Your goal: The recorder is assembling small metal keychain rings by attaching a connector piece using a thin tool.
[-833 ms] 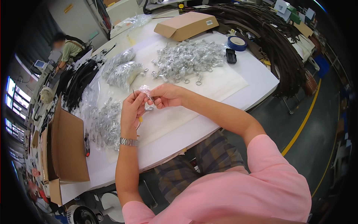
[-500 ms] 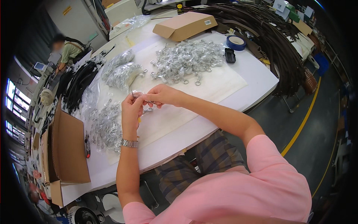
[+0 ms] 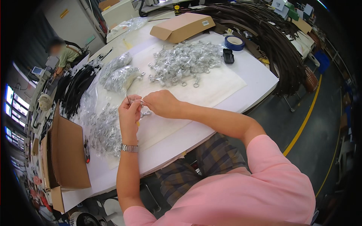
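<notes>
Over the near part of the cloth, my two hands meet. My left hand (image 3: pixel 130 110), with a metal watch on its wrist, is closed around a thin dark pointed tool (image 3: pixel 128 99). The tip sticks up past the fingers, and a yellow bit shows below the palm. My right hand (image 3: pixel 163 104) is closed, knuckles up, pinching a small shiny metal piece (image 3: pixel 142 101) against the left fingertips; its exact shape is hidden. Beneath the hands lie loose metal hooks (image 3: pixel 146 113). Beyond is a heap of plastic-wrapped metal ring pieces (image 3: pixel 184 62), and another heap (image 3: pixel 103 130) lies left of my left hand.
An open cardboard box (image 3: pixel 69 154) stands at the left edge, red-handled tool (image 3: pixel 87 150) beside it. Farther back are filled plastic bags (image 3: pixel 118 75), a cardboard carton (image 3: pixel 183 27), blue tape (image 3: pixel 234 43), a black case (image 3: pixel 228 56) and dark straps (image 3: pixel 279 49). A person (image 3: pixel 66 54) sits far left.
My right hand has rolled over, its fingers now curled under with the back showing. Both hands sit slightly lower in the picture, and the whole view has shifted a little left.
</notes>
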A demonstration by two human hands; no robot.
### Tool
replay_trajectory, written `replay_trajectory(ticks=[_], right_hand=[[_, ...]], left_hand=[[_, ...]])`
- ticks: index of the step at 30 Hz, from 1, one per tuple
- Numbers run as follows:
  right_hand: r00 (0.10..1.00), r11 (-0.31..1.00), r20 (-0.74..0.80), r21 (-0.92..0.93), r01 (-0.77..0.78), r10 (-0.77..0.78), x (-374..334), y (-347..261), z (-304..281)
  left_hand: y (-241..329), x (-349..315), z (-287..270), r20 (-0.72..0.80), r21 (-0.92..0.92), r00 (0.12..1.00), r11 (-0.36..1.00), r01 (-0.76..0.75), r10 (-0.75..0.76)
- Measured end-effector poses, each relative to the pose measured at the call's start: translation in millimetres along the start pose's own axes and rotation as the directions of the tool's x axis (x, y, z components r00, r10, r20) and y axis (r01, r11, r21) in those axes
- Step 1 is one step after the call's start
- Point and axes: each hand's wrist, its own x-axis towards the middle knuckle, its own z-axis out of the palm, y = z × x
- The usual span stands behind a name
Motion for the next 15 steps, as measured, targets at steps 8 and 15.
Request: replay_trajectory(ticks=[8, 15], right_hand=[[0.992, 0.888, -0.017, 0.447, -0.107, 0.128, 5, -10, -21], [0.979, 0.987, -0.206, 0.154, 0.037, -0.005, 3, 5, -10]], left_hand=[[-10, 16, -38, -0.125, -0.342, 0.989, 0.939, 0.035, -0.082], [11, 3, -22, 0.307, 0.191, 0.951, 0.981, -0.031, -0.030]])
